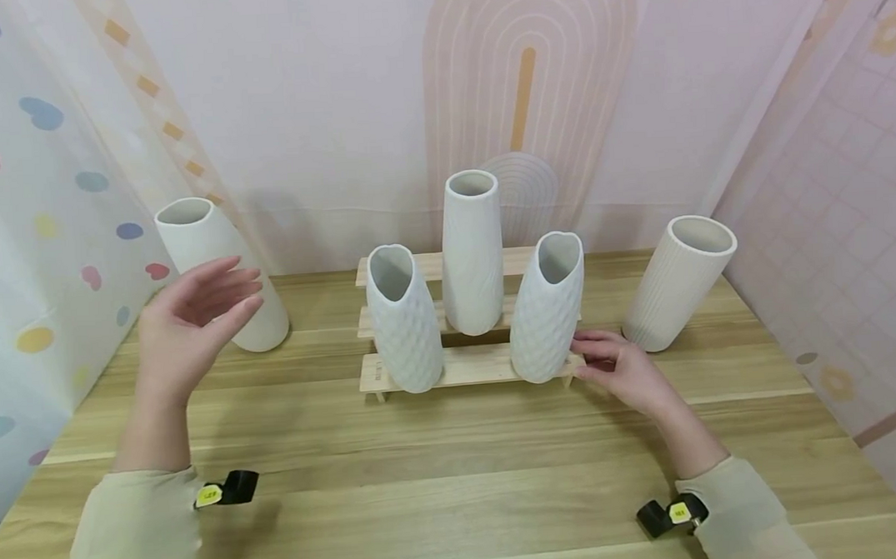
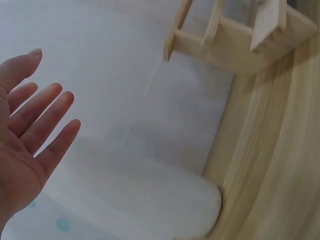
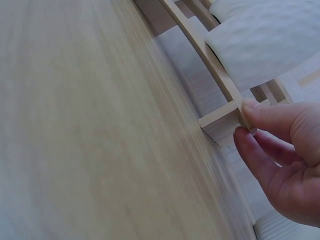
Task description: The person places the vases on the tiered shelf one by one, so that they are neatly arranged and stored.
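The right hand (image 1: pixel 619 368) pinched the front right corner of the wooden rack (image 1: pixel 478 366), which stood near the middle of the desk's (image 1: pixel 427 497) back edge with three white vases (image 1: pixel 473 262) and room on both sides, while the left hand (image 1: pixel 194 311), fingers loose, hung by the smooth vase (image 1: pixel 209 240) near the back left corner.

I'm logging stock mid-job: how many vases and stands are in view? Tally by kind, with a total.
Vases: 5
Wooden stand: 1
Total: 6
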The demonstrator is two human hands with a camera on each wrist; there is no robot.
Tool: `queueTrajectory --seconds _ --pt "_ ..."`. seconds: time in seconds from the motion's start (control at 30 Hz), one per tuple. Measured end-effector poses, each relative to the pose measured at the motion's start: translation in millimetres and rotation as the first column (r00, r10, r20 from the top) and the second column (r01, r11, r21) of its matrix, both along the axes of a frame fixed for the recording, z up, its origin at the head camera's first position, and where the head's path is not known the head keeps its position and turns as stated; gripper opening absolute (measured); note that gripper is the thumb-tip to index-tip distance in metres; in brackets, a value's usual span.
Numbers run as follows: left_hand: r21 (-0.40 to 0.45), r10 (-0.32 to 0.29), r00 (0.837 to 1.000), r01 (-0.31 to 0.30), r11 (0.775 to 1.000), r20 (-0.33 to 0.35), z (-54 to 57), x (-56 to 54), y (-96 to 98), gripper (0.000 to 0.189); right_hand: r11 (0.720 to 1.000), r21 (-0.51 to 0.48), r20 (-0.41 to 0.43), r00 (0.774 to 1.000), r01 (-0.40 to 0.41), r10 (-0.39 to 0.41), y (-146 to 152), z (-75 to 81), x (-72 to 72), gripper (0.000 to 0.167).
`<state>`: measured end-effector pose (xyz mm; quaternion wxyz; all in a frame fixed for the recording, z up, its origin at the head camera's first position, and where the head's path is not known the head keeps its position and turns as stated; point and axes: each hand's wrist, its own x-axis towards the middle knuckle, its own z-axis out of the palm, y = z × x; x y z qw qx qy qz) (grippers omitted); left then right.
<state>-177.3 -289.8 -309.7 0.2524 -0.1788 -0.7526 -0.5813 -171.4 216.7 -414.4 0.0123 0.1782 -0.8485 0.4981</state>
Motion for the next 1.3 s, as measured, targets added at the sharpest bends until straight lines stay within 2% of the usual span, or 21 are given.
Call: queueTrajectory --seconds 0.1,0.2,0.33,0.47,0.57,0.7,0.8,1.0,1.1,1.2,1.3 --pt "0.061 0.010 1.000 -0.011 0.998 0.011 -5.4 4.1 -16.2 0.050 1.000 -0.008 0.001 1.000 0.001 -0.001 -1 0.8 0.5 0.038" --pt "0.164 0.029 0.999 -0.034 0.986 0.031 -8.4 8.4 -28.8 0.052 1.000 -0.019 0.011 1.000 0.001 -0.001 0 0.4 0.5 0.038" --pt "0.260 0.090 0.993 -0.106 0.960 0.072 -10.8 12.1 -41.8 0.055 1.000 -0.025 0.012 1.000 -0.002 0.003 0 -0.7 0.1 0.038" --pt "0.291 0.160 0.981 -0.187 0.938 0.112 -15.2 10.6 -53.1 0.061 1.000 -0.018 0.006 1.000 0.005 -0.005 0 -0.8 -0.2 0.038" --pt "0.265 0.197 0.966 -0.237 0.935 0.166 -18.2 7.8 -59.5 0.067 1.000 -0.017 0.004 1.000 0.007 -0.007 0 -0.6 -0.1 0.038" --pt "0.158 0.209 0.945 -0.254 0.954 0.253 -19.9 1.9 -65.9 0.074 1.000 -0.017 0.006 1.000 0.004 -0.004 0 -0.8 -0.1 0.038" --pt "0.088 0.202 0.933 -0.238 0.967 0.299 -19.2 -4.5 -69.0 0.080 1.000 -0.013 0.007 1.000 0.002 -0.002 0 -1.1 -0.4 0.038" --pt "0.042 0.187 0.913 -0.216 0.975 0.364 -16.9 -22.3 -71.2 0.093 1.000 -0.012 0.005 1.000 0.000 0.000 1 -1.4 -0.4 0.038" --pt "-0.063 0.249 0.892 -0.243 0.968 0.377 -18.6 -31.7 -70.3 0.095 1.000 -0.008 0.000 1.000 0.005 -0.005 1 -1.8 -0.6 0.038" --pt "-0.173 0.310 0.870 -0.263 0.949 0.383 -22.0 -39.3 -69.4 0.093 1.000 -0.006 -0.001 1.000 0.008 -0.008 1 -2.0 -0.7 0.037" --pt "-0.217 0.331 0.860 -0.264 0.940 0.388 -25.7 -44.8 -68.9 0.090 1.000 -0.007 0.006 1.000 0.009 -0.009 1 -2.0 -0.8 0.037"
